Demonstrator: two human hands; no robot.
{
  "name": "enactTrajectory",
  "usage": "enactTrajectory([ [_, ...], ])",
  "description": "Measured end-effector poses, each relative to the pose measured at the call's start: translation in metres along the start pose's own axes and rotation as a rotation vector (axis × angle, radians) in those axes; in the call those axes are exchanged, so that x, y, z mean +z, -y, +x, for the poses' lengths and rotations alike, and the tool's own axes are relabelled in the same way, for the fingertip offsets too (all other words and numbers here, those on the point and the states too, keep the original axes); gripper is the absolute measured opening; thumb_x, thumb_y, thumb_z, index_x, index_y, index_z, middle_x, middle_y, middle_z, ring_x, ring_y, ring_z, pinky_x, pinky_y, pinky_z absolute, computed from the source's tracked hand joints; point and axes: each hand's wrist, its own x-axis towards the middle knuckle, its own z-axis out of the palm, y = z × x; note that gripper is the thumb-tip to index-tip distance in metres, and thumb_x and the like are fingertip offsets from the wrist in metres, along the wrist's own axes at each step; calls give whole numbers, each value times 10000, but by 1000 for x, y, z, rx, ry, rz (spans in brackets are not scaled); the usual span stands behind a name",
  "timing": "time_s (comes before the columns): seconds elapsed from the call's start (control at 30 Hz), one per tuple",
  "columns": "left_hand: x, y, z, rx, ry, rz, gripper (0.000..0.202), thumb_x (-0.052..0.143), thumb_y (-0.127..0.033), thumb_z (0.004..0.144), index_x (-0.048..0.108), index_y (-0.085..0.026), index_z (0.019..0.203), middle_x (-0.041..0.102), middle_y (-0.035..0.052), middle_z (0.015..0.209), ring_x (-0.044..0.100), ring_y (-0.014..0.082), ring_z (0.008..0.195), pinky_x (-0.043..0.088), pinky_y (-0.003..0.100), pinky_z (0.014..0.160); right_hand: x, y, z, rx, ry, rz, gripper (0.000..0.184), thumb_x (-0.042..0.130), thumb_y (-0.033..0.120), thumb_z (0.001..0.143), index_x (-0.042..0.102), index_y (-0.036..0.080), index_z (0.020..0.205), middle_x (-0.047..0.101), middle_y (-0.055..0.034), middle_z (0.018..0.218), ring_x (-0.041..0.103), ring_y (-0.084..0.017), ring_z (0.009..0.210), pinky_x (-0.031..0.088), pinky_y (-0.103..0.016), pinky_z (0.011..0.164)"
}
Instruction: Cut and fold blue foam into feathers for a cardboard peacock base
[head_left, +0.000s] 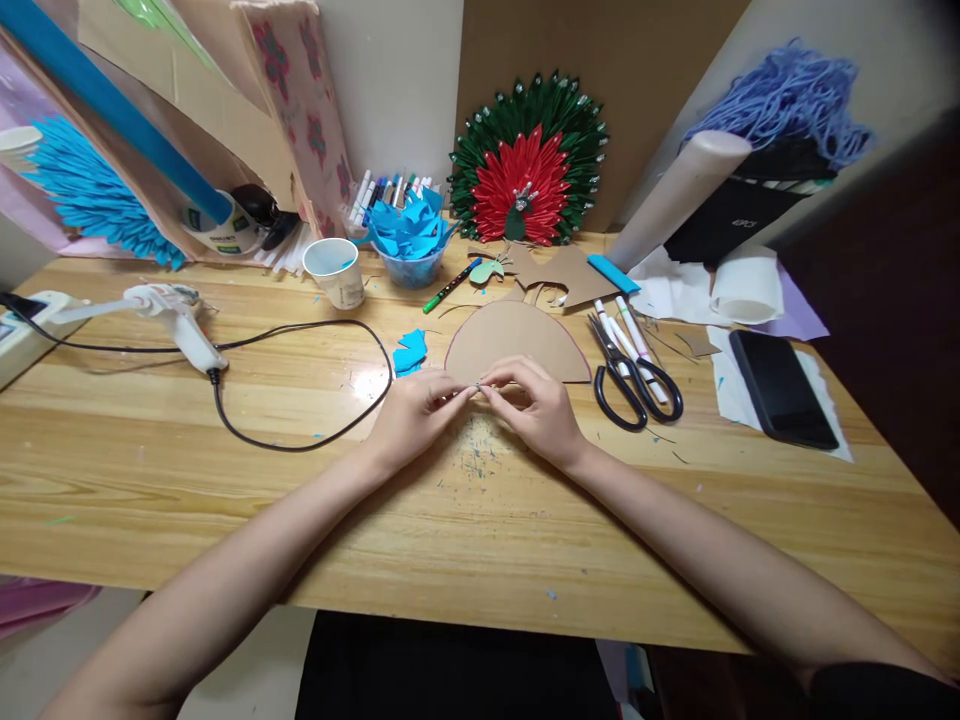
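My left hand [414, 414] and my right hand [536, 408] meet at the middle of the wooden table [225, 470], fingertips pinched together on a tiny piece I cannot make out, right at the straight lower edge of a brown cardboard half-circle [517, 342]. Both hands have closed fingers. A small blue paper piece [410, 352] lies just left of the half-circle. Fine blue scraps speckle the wood below my hands.
A glue gun [178, 322] with a black cord lies at left beside a power strip [22, 330]. A paper cup [335, 271], a bowl of blue paper pieces [409, 240], black scissors [634, 385], markers [630, 330], a phone [782, 388] and a red-green paper peacock [529, 160] surround the hands.
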Motion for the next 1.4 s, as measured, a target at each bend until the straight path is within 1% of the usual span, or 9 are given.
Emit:
enactTrajectory([
  [0.27,-3,0,2,94,22,82,227,485,-263,864,699,-194,895,708,69,858,608,155,777,445,277,739,1,-1,-1,-52,8,-93,29,531,202,851,557,197,839,603,-52,832,537,-186,795,450,-341,722],
  [0.37,-6,-1,3,45,-44,122,196,519,-253,827,705,-190,832,706,58,798,592,146,715,444,268,693,1,-1,-1,-39,-4,-109,31,525,199,847,551,200,829,596,-50,822,535,-188,792,451,-338,710],
  [0.43,-10,-1,4,-61,-127,109,184,543,-264,799,706,-182,773,700,50,740,580,136,646,443,253,636,0,-2,0,-15,-32,-110,37,521,197,846,554,202,829,593,-46,821,537,-186,788,453,-332,701],
  [0.5,-12,-2,6,-237,-163,-20,217,544,-299,791,705,-162,742,693,48,688,572,123,567,435,235,556,0,-3,0,-3,-60,-105,38,521,201,847,556,205,831,593,-43,820,539,-185,782,452,-335,699],
  [0.6,-11,-4,10,-512,-10,-358,344,491,-373,819,703,-120,725,672,59,597,540,104,458,387,208,436,-1,-2,0,-59,-49,-104,31,531,198,845,558,212,837,604,-45,820,546,-191,776,447,-355,708],
  [0.7,-6,-6,11,-633,134,-553,356,513,-405,807,704,-119,714,669,62,579,508,82,424,329,181,389,0,0,-1,-155,3,-123,46,534,182,845,560,218,853,623,-48,824,559,-201,803,443,-366,722],
  [0.8,-3,-6,10,-638,141,-604,257,605,-373,754,707,-140,715,693,62,647,552,85,496,313,161,394,1,0,-1,-208,29,-159,54,533,177,847,567,214,866,630,-55,838,560,-205,832,439,-370,739],
  [0.97,-3,-5,7,-636,149,-609,192,628,-323,740,717,-156,711,702,59,677,585,91,548,311,156,408,2,-2,-2,-175,40,-191,49,538,193,846,574,210,874,596,-69,895,541,-204,872,445,-374,769],
  [1.4,-3,-14,5,-596,129,-469,327,648,-408,709,732,-117,833,702,70,695,493,68,459,352,178,414,0,0,0,-60,58,-93,25,543,185,828,559,199,842,529,-71,929,545,-200,914,477,-356,794],
])
